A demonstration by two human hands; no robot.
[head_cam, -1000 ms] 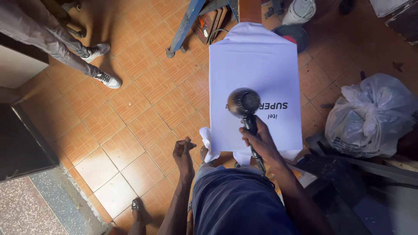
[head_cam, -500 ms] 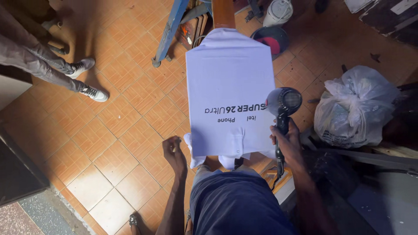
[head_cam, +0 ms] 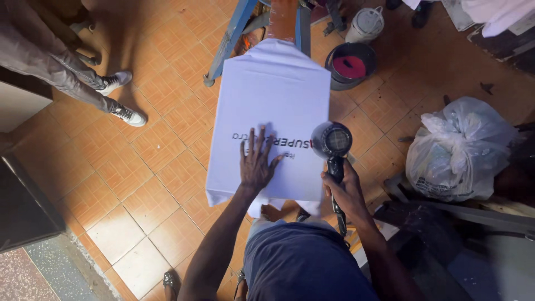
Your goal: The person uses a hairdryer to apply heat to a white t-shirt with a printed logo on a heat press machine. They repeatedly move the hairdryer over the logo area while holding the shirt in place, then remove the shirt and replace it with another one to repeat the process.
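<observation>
Left hand [head_cam: 257, 164] lies flat, fingers spread, pressing on the white shirt [head_cam: 273, 106] stretched over the board. Right hand [head_cam: 348, 189] clenches the handle of the black hair dryer [head_cam: 331, 142], nozzle apparently aimed at the dark print, just beside the left fingertips.

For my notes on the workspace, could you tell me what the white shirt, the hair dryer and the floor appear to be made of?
White shirt: soft matte fabric, likely cotton; faint fold creases show.
Hair dryer: apparently dark hard plastic with a slight sheen.
Floor: orange ceramic-looking tiles, glossy where light reflects, with grout lines.
</observation>
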